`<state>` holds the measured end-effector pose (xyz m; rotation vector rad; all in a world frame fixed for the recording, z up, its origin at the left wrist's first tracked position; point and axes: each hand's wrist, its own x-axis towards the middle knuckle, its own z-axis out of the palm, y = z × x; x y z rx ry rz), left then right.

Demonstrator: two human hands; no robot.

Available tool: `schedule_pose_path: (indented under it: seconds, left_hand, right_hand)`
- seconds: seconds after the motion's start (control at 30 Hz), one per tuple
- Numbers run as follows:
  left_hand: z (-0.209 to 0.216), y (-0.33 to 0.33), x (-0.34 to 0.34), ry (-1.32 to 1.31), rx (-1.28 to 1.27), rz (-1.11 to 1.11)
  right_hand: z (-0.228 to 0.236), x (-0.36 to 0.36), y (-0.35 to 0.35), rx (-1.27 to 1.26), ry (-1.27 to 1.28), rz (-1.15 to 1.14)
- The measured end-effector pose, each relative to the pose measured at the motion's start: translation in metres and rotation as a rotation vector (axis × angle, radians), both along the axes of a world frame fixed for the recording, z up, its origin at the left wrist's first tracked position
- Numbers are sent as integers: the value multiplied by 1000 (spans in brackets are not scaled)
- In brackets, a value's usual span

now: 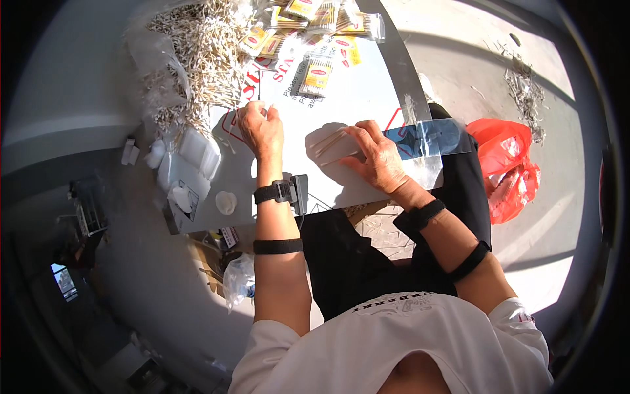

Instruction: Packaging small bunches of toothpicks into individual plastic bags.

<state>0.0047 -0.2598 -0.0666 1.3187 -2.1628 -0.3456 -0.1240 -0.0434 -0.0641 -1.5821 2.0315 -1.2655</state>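
Right hand (377, 161) flat on cotton swabs (330, 143), left hand (261, 129) curled beside the swab pile (197, 52)

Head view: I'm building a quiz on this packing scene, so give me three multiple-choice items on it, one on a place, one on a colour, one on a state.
1. Where does the loose heap of thin sticks lie?
A. on the far left of the white board
B. on the floor by the bag
C. on the person's lap

2. What colour is the plastic bag on the floor at the right?
A. blue
B. red-orange
C. black

3. How is the right hand placed?
A. raised in the air
B. inside the bag
C. pressed on a few sticks beside a clear sleeve

Answers: 1 A, the heap sits beyond the left hand. 2 B, the bag is bright red-orange. 3 C, the fingers rest flat on the board over the sticks.
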Motion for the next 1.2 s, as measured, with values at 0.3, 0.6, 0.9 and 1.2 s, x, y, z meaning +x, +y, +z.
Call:
schedule_pose_path:
  seconds: [0.3,0.6,0.9,1.2]
  left_hand:
    - [0,-19,3,-223,157,-27]
    - [26,60,20,-117,111,-440]
    - [20,-21,-7,-37,-88,-262]
    - [13,-40,-34,-470,5,-263]
  right_hand:
    - [3,-1,1,53,-86,26]
    - [-2,-1,-3,24,-17,9]
    - [-2,0,0,23,6,-1]
    - [-2,0,-3,19,-45,10]
